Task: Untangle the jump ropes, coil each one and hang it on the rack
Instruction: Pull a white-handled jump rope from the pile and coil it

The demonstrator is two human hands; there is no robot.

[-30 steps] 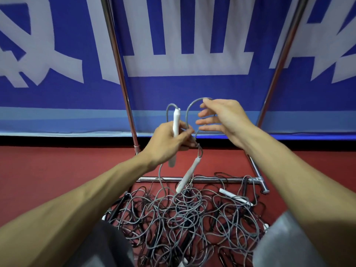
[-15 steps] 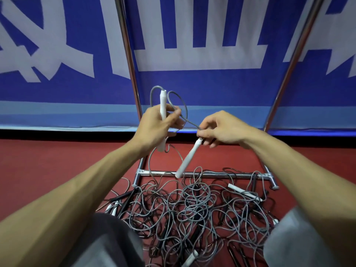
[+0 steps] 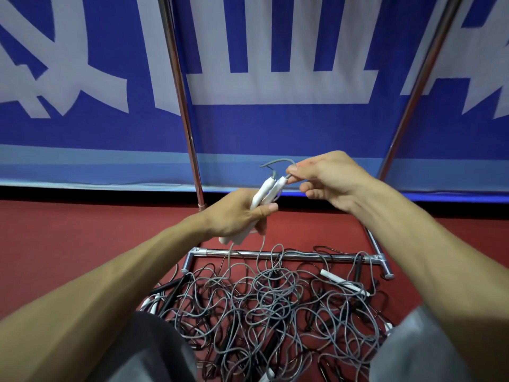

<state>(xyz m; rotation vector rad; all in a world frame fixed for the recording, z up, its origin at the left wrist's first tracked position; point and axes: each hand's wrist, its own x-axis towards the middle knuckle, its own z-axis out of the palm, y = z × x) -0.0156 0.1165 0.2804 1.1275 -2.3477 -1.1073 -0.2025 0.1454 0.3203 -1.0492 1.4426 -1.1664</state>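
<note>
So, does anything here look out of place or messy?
Yes. The grey jump ropes lie in one tangled heap on the red floor, some looped over the rack's base bar. The cord of the two white handles held in the left hand trails down into that heap.

Rack (image 3: 177, 78) top cut off; handles (image 3: 268, 186) partly hidden.

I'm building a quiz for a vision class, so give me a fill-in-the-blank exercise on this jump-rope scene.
1. The left hand grips ____ white handles side by side.
2. The right hand pinches the cord above them, whose colour is ____.
3. The tangled pile of jump ropes lies on a ____ floor.
4. The banner behind the rack is white and ____.
Missing words: two; grey; red; blue.
</note>
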